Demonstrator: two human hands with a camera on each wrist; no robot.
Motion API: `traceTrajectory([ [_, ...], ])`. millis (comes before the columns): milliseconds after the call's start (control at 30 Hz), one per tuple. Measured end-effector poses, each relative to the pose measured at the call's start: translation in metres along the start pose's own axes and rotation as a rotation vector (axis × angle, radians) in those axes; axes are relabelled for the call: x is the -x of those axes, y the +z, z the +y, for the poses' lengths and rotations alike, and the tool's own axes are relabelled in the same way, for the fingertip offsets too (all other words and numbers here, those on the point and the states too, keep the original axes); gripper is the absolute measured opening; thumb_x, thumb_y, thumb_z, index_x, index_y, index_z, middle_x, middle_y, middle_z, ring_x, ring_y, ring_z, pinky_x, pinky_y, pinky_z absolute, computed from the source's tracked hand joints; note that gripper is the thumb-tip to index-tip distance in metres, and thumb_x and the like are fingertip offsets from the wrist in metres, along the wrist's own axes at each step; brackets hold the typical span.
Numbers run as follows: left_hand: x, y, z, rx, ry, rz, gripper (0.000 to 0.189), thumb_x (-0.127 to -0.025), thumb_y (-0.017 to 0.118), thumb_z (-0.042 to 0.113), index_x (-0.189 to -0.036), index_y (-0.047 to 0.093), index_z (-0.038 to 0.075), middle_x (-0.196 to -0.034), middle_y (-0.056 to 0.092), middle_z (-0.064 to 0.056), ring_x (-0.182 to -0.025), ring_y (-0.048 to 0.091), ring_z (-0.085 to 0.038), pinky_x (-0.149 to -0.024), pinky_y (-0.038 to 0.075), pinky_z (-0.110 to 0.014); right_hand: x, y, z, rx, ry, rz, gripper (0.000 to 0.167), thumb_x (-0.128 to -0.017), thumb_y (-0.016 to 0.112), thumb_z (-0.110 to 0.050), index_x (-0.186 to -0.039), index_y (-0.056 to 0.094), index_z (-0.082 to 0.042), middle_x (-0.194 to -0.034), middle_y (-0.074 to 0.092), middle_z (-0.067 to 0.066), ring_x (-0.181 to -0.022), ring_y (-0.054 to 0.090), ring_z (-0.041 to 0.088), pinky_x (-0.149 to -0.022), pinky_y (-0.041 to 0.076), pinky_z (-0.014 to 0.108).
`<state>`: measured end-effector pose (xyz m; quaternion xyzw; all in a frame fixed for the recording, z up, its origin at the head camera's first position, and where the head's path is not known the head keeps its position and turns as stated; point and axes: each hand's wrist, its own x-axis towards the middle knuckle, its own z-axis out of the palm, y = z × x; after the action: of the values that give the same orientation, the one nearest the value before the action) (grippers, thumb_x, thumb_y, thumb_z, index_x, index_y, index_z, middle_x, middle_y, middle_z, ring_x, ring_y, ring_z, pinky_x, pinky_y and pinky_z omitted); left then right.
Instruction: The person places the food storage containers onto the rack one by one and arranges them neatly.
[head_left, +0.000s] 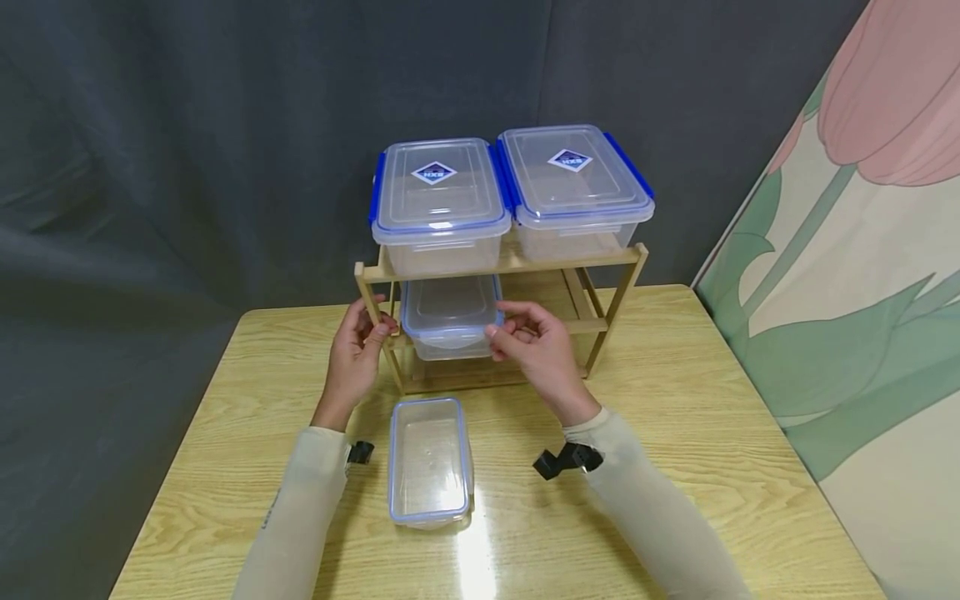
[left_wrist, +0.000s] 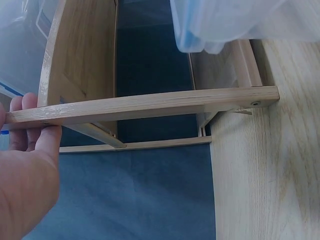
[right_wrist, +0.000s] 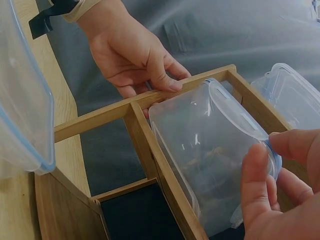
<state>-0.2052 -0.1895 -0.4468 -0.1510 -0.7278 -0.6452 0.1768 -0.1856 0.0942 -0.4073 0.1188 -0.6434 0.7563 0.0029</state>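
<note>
A clear food container with a blue-edged lid (head_left: 452, 308) sits on the middle level of a wooden rack (head_left: 517, 379). My right hand (head_left: 542, 350) pinches the right edge of its lid between thumb and fingers, as the right wrist view shows closely. With thumb and fingers on either side, my left hand (head_left: 356, 357) holds the rack's left front post (left_wrist: 150, 105). In front of the rack, another clear container (head_left: 429, 458) with a light blue rim lies on the table, nearer my left forearm.
Two larger clear boxes, a left one (head_left: 442, 192) and a right one (head_left: 573, 179), with blue clips stand side by side on the rack's top. A dark curtain (head_left: 300, 150) hangs behind the wooden table (head_left: 637, 517). A flower-patterned panel (head_left: 847, 292) stands at the right.
</note>
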Motion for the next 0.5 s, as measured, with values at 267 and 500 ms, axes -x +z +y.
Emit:
traceTrajectory([
  [267, -0.0001, -0.0007, -0.0002, -0.015, -0.008, 0.001, 0.039, -0.108, 0.055, 0.002, -0.147, 0.052, 0.002, -0.108, 0.066, -0.025, -0.097, 0.066, -0.007, -0.085, 0.056, -0.02, 0.0007, 0.0012, -0.0016, -0.019, -0.001, -0.002, 0.041, -0.094, 0.075, 0.003, -0.134, 0.062, 0.006, -0.092, 0.065, 0.003, -0.074, 0.07, 0.012, -0.073, 0.065, 0.026],
  [500, 0.0001, -0.0013, 0.0016, -0.02, -0.011, -0.001, 0.039, -0.108, 0.054, 0.002, -0.147, 0.052, 0.002, -0.109, 0.066, -0.029, -0.097, 0.066, -0.008, -0.084, 0.055, -0.021, 0.0062, -0.0012, -0.0039, 0.005, 0.001, -0.013, 0.039, -0.094, 0.075, 0.002, -0.131, 0.063, 0.006, -0.096, 0.065, 0.005, -0.078, 0.071, 0.012, -0.075, 0.065, 0.027],
])
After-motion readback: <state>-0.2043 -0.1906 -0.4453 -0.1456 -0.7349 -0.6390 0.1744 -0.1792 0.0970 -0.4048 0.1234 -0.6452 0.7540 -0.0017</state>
